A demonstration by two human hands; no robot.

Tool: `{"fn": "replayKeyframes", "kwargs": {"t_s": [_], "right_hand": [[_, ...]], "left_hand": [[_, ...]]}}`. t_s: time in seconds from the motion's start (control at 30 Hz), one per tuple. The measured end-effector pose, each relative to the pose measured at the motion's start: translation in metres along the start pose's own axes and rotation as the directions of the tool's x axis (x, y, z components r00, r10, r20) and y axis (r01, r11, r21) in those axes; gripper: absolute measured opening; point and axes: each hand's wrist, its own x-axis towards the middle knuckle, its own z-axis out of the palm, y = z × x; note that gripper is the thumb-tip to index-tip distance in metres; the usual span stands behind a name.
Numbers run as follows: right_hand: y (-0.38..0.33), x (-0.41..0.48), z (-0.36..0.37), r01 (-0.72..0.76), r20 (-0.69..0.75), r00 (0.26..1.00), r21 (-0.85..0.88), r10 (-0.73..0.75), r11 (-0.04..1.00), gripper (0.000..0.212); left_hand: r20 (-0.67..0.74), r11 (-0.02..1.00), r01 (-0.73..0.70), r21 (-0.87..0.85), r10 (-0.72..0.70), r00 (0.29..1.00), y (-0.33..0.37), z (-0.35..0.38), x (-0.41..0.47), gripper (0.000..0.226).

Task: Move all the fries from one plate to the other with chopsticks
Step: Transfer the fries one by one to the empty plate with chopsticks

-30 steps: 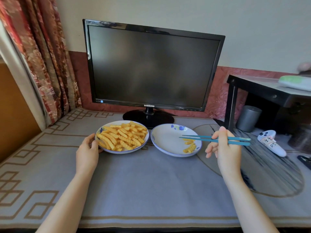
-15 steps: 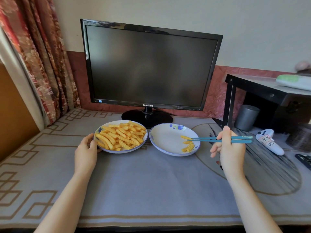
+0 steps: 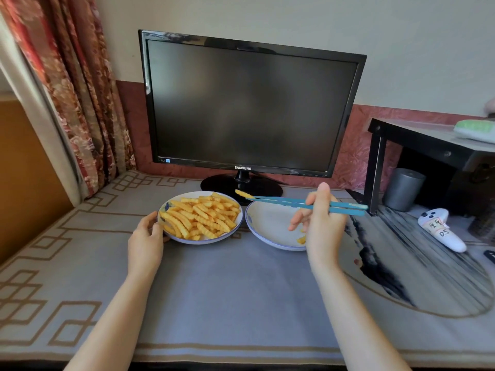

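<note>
The black monitor (image 3: 250, 108) stands at the back of the grey patterned cloth (image 3: 227, 295), and everything else sits in relation to it. Just in front of its round base and a little to the left lies the full plate (image 3: 171, 236), heaped with crinkle-cut fries (image 3: 199, 219). The left hand (image 3: 146, 243) rests on the cloth at this plate's left rim, thumb and fingers curled against the edge and touching it. In front of the base and to the right lies the second plate (image 3: 263, 228), almost touching the first; a few fries show near its right side, partly hidden behind the right hand (image 3: 322, 231). That hand is raised over the second plate, its fingers closed around a pair of blue chopsticks (image 3: 284, 202) that run roughly level, pointing left. Their tips are pressed together on a single fry (image 3: 242, 194), held in the air just in front of the monitor base, above the gap between the two plates. Well to the right of the monitor stands a dark side table (image 3: 428, 145), with a grey cylinder (image 3: 403, 192) beneath it and a white controller (image 3: 442, 231) lying nearer
</note>
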Motion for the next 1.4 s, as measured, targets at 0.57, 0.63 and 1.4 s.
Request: {"fn": "replayKeyframes", "kwargs": {"t_s": [0.57, 0.63, 1.4], "right_hand": [[0.017, -0.014, 0.073, -0.074, 0.319, 0.946, 0.042, 0.057, 0.996, 0.036], [0.013, -0.015, 0.064, -0.073, 0.297, 0.954, 0.065, 0.051, 0.995, 0.035], [-0.015, 0.029, -0.098, 0.057, 0.12, 0.992, -0.22, -0.031, 0.974, 0.037]], "left_hand": [[-0.009, 1.0, 0.002, 0.018, -0.002, 1.0, -0.008, -0.001, 0.006, 0.035], [-0.006, 1.0, 0.005, 0.023, -0.005, 1.0, -0.008, -0.001, 0.006, 0.036], [-0.007, 0.998, 0.005, 0.063, -0.005, 1.0, -0.011, -0.001, 0.01, 0.038]]}}
